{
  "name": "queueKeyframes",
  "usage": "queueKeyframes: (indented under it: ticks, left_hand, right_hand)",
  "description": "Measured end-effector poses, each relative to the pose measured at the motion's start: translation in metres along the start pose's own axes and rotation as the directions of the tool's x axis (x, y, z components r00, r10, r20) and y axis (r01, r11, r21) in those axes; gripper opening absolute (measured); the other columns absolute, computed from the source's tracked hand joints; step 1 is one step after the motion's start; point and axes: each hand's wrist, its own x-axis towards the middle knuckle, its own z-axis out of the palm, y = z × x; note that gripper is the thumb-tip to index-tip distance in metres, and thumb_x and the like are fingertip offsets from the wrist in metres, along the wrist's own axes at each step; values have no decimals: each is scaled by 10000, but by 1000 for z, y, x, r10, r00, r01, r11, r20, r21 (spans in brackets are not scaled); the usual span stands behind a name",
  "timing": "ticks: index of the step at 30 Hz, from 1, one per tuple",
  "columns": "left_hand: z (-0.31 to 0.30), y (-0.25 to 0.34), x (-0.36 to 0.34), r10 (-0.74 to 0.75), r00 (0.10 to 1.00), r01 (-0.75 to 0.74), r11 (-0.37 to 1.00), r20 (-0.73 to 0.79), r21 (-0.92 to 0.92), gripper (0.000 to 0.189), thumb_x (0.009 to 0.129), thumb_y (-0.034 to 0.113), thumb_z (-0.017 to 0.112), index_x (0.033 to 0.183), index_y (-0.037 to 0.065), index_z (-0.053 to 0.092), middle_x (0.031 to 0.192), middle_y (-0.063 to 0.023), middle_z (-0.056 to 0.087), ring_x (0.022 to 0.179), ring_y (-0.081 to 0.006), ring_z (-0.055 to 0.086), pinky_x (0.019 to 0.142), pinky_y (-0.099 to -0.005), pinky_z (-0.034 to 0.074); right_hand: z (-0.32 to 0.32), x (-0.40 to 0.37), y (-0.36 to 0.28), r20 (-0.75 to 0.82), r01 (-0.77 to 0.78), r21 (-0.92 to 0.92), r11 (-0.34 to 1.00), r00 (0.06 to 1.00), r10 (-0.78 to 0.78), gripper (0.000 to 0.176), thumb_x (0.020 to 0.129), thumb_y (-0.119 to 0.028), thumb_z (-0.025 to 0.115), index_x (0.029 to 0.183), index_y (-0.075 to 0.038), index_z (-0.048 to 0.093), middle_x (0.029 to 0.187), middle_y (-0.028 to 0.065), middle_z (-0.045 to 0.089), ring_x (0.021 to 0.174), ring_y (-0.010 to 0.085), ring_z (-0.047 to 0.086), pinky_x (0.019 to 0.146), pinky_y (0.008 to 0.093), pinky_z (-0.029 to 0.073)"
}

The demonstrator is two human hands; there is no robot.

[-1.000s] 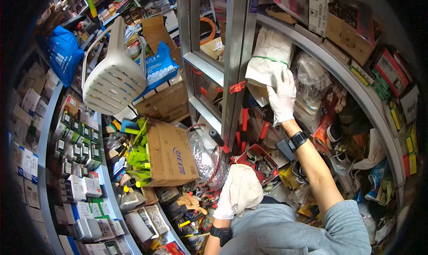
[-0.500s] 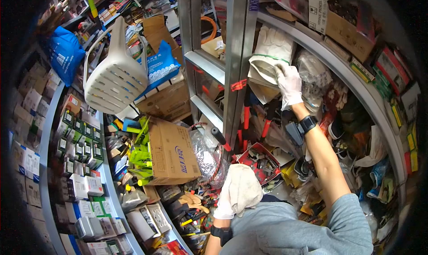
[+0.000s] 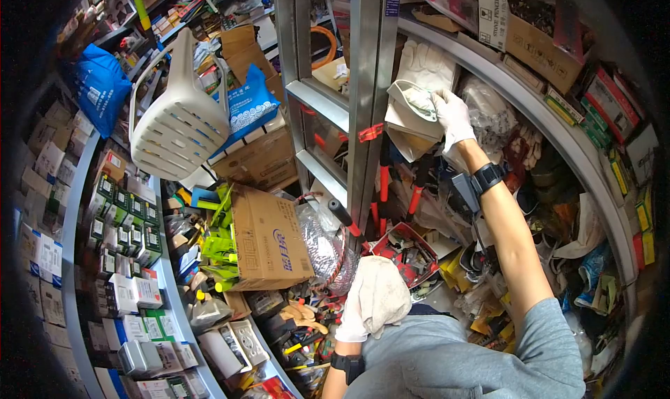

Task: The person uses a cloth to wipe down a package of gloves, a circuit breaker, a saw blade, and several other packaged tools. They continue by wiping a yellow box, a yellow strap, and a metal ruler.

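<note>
My right hand [image 3: 453, 118], in a thin white glove, pinches the green-edged cuff of a pair of white work gloves [image 3: 424, 62] on the right-hand shelf. The cuff's mouth gapes, and tan card-like sheets [image 3: 413, 128] show below it. Down at my waist, my left hand [image 3: 353, 322], also in a thin white glove, is closed on a crumpled off-white rag [image 3: 384, 294]. The rag hides most of those fingers.
A metal ladder [image 3: 363, 78] stands in front of me. To the left are a white plastic stool [image 3: 183, 137], a cardboard box [image 3: 269, 238] and shelves of small boxes [image 3: 132, 228]. Red-handled tools [image 3: 417, 198] and a red bin [image 3: 406, 282] lie below the gloves.
My right hand has shifted the glove cuff slightly, and its pale inside shows more now. The view has moved a little. My left hand stays on the rag.
</note>
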Motion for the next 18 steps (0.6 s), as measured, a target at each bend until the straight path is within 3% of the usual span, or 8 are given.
queueKeyframes:
  ticks: [6,9,12,14,15,16,17,18]
  left_hand:
    - [6,5,-4,-22,1000,23,1000,20,-17,533,979,429,487,1388,89,479,1355,-127,551,1213,-316,552,1054,-490,423]
    - [12,8,-8,-126,990,136,963,58,-232,533,979,432,486,1388,90,479,1357,-123,551,1212,-317,553,1052,-495,423]
    - [5,5,-4,-87,995,92,987,41,-129,528,980,433,483,1385,95,483,1358,-119,550,1213,-316,551,1052,-499,421]
    - [3,4,-2,-97,994,104,983,50,-152,525,980,436,482,1383,99,484,1358,-116,551,1215,-315,549,1054,-500,419]
    - [4,5,-3,-99,994,105,983,51,-151,525,980,436,482,1383,99,484,1358,-116,551,1215,-315,549,1054,-500,419]
    - [7,6,-3,-110,992,118,976,57,-183,528,980,439,483,1383,99,483,1357,-118,552,1217,-314,548,1054,-498,419]
    - [10,7,-4,-121,991,132,968,63,-213,531,979,443,484,1384,100,482,1355,-119,552,1218,-312,547,1055,-495,420]
    - [13,8,-4,-124,990,135,968,64,-211,531,979,443,484,1384,100,482,1355,-119,552,1218,-312,547,1055,-495,420]
  right_hand:
    - [-2,-2,-3,8,-19,-19,1000,1000,19,334,919,-311,596,1077,-26,672,932,167,703,835,198,667,751,319,496]
    - [-2,-6,-3,16,-33,15,999,999,33,327,919,-311,597,1082,-38,675,936,168,703,834,200,670,746,316,498]
    - [-14,-33,-32,49,-59,12,998,997,58,299,892,-319,591,1071,-96,678,945,191,688,883,324,674,778,406,503]
    - [2,-51,-19,-11,63,111,992,998,-62,223,888,-286,608,1014,-123,693,874,141,661,845,302,633,750,380,493]
    - [-9,-73,-43,-59,209,-101,973,975,-216,214,884,-228,623,1016,-72,687,870,115,675,824,225,644,747,330,495]
    - [-5,-87,-47,-75,246,-29,969,966,-248,187,883,-210,621,1005,-86,691,842,108,659,863,231,623,777,341,488]
    - [-1,-99,-47,16,258,1,966,966,-258,187,896,-210,613,1001,-72,683,857,90,669,825,188,631,753,316,490]
    - [8,-104,-43,201,31,218,975,977,-76,216,918,-239,598,995,-54,679,895,66,685,795,132,630,727,273,484]
